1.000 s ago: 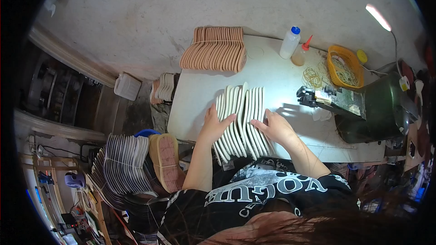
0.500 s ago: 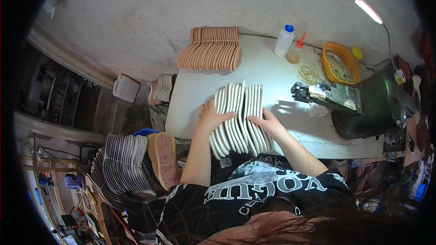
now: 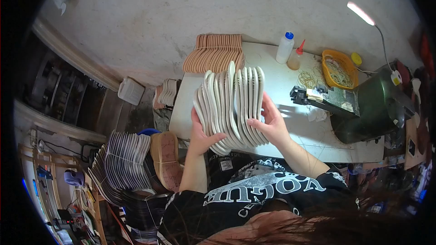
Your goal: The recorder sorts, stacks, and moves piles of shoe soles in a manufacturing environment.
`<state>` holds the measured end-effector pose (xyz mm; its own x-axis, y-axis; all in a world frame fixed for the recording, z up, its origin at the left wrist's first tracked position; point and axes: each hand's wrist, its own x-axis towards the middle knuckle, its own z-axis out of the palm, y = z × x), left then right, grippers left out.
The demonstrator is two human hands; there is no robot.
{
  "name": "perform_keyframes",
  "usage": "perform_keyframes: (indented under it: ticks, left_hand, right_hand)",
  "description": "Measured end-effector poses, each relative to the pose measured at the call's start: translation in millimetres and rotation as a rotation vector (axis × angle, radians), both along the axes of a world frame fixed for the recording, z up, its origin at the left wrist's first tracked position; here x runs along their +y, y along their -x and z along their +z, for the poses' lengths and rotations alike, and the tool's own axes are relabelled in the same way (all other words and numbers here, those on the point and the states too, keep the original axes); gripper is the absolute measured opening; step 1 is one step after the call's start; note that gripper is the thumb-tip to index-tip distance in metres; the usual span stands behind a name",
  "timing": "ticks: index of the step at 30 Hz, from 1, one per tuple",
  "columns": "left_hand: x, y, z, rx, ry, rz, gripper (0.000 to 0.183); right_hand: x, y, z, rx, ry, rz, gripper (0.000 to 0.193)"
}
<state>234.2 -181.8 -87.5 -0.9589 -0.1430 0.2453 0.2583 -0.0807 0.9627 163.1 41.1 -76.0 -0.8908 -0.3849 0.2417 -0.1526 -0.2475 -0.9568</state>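
Between my two hands is a row of white shoe soles [image 3: 222, 104], standing on edge side by side and fanned slightly apart. My left hand [image 3: 204, 136] is closed round the left end of the row, its thumb across the near edges. At the right end, my right hand [image 3: 271, 124] grips with the thumb over the near edges and the fingers behind. One sole near the middle sticks up higher than its neighbours, and a gap shows beside it. The row is held over the near part of the white table [image 3: 309, 141].
Behind the row stands a banded stack of tan soles [image 3: 213, 52]. Along the back are a white bottle [image 3: 285, 47], a red-tipped bottle [image 3: 295, 59] and a yellow basket [image 3: 339, 70] of rubber bands. A dark green machine [image 3: 363, 109] occupies the right; bundled soles [image 3: 127, 161] stand left.
Both hands have raised and tilted the white soles, so their broad ends now stand higher in view. The left hand has shifted lower along the row, and the soles fan wider.
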Motion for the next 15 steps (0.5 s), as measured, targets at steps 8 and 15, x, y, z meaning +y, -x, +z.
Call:
perform_keyframes:
  ticks: [8, 15]
  left_hand:
    - [-7.0, 6.2, -6.3, -0.144, -0.007, -0.033, 0.115]
    - [20.0, 5.2, 29.5, 0.263, 0.115, -0.065, 0.108]
  right_hand:
    - [-10.7, -8.8, -18.5, -0.047, -0.156, 0.069, 0.075]
    - [-6.2, -12.8, 12.3, 0.052, 0.053, -0.016, 0.085]
